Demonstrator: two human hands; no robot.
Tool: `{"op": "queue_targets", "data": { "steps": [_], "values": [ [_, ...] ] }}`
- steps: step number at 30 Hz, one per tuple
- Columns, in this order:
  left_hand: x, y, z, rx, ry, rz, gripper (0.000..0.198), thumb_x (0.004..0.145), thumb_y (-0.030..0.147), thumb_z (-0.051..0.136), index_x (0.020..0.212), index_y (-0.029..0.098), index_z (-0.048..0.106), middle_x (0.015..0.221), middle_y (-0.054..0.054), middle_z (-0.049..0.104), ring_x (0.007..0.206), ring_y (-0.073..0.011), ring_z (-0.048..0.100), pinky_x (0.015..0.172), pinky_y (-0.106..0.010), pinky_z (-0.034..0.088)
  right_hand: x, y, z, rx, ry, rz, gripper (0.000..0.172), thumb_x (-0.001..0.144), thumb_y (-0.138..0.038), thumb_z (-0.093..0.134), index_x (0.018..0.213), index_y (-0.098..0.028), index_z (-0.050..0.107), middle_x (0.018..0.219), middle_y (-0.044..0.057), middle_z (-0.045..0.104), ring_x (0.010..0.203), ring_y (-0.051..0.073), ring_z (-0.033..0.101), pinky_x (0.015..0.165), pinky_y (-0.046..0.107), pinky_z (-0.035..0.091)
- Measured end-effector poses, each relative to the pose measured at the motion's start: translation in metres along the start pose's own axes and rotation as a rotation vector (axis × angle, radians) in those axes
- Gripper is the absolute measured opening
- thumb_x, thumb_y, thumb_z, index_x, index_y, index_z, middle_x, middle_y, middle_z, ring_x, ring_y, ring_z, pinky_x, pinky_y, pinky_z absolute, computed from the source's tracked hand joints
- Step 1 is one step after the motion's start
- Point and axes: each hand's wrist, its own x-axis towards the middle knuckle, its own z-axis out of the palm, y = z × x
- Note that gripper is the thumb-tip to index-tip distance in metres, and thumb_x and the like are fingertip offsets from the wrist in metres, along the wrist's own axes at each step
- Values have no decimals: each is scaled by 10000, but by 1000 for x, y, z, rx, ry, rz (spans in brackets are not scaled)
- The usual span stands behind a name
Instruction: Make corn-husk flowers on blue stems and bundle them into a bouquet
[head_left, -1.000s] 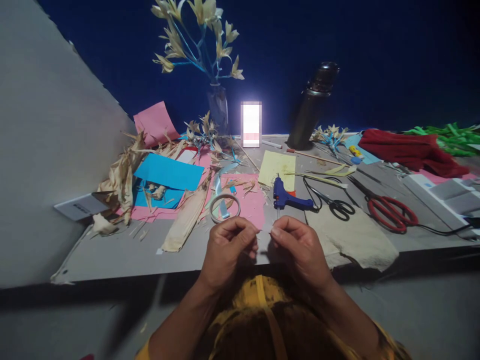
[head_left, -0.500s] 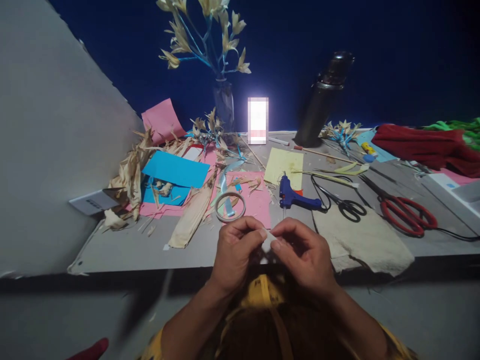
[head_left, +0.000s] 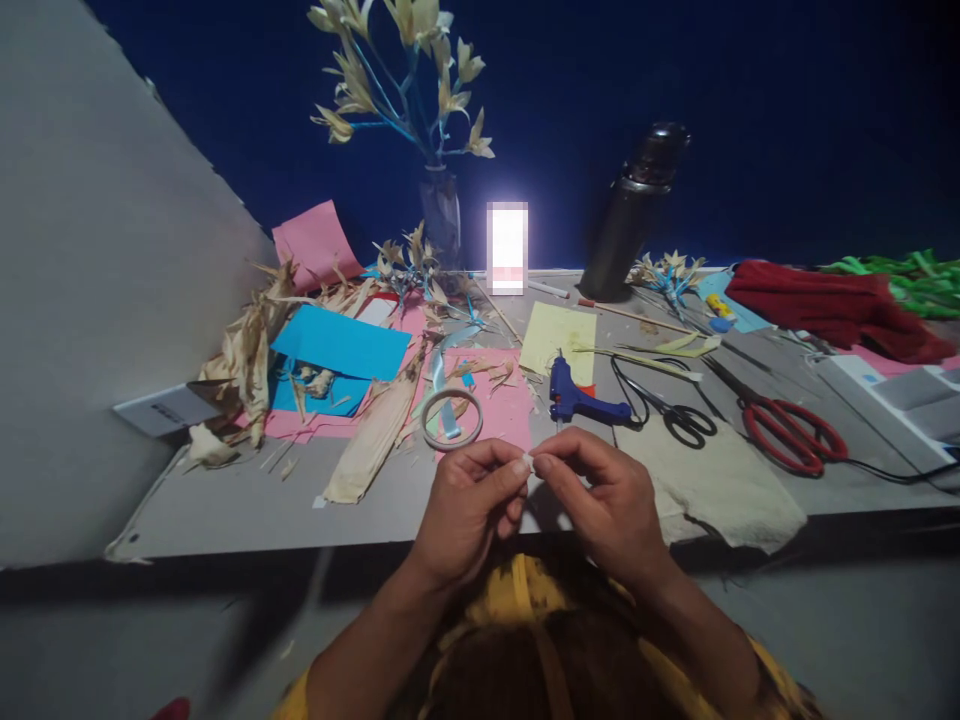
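Close to the table's front edge, my left hand (head_left: 469, 510) and my right hand (head_left: 604, 500) meet, thumbs and forefingers pinched together. Between the fingertips shows a tiny whitish piece (head_left: 528, 461); its material is too small to make out. Just beyond my left hand lies a roll of tape (head_left: 451, 442) on pink paper (head_left: 495, 400). A blue glue gun (head_left: 581, 398) rests on its side past my right hand. To the right of that hand a beige cloth (head_left: 720, 485) hangs slightly over the edge, with black-handled scissors (head_left: 690, 425) at its top.
Red-handled shears (head_left: 795, 432) lie at the right. Dried husks (head_left: 251, 345) and blue paper (head_left: 341, 342) crowd the left. At the back stand a vase (head_left: 441, 215) of husk flowers, a glowing screen (head_left: 508, 248) and a dark flask (head_left: 630, 225). A red cloth (head_left: 832, 305) lies far right.
The whitish piece showed larger between my fingers before; now only a small bit is visible. My fingertips are closer together. The whole view has shifted slightly.
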Motion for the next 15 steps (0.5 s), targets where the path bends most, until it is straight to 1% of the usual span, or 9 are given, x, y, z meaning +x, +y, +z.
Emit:
{"op": "queue_targets", "data": {
  "steps": [3,6,9,12,15],
  "values": [
    [-1,0,-2,-96,-12,-7,254,688,346,811,776,135,700,607,3,621,412,-65,485,337,-155,333,-1,4,0,116,-2,156,166,870,-311,649,756,-197,686,669,-8,657,589,127,555,568,233,425],
    [-3,1,-2,-42,20,8,219,673,284,821,777,132,703,595,0,631,408,-65,497,334,-147,346,0,9,-1,241,-74,256,198,858,-356,670,757,-186,690,646,-13,639,558,113,517,540,225,408],
    [-4,2,-2,55,41,19,194,674,260,809,770,133,697,551,11,612,384,-58,477,337,-144,341,2,12,-1,310,-99,305,209,846,-369,689,760,-179,692,639,-15,630,537,101,492,514,215,390],
    [-5,4,0,167,64,40,196,691,293,787,754,136,688,476,27,566,357,-61,452,335,-150,328,2,12,0,334,-94,323,198,837,-364,701,768,-178,694,647,-15,634,537,97,492,501,206,381],
    [-6,6,2,274,96,89,200,706,316,769,744,140,681,443,34,547,338,-67,444,340,-163,332,1,10,2,347,-85,333,190,823,-350,708,755,-173,688,638,-14,632,539,96,499,498,200,382]
  ]
}}
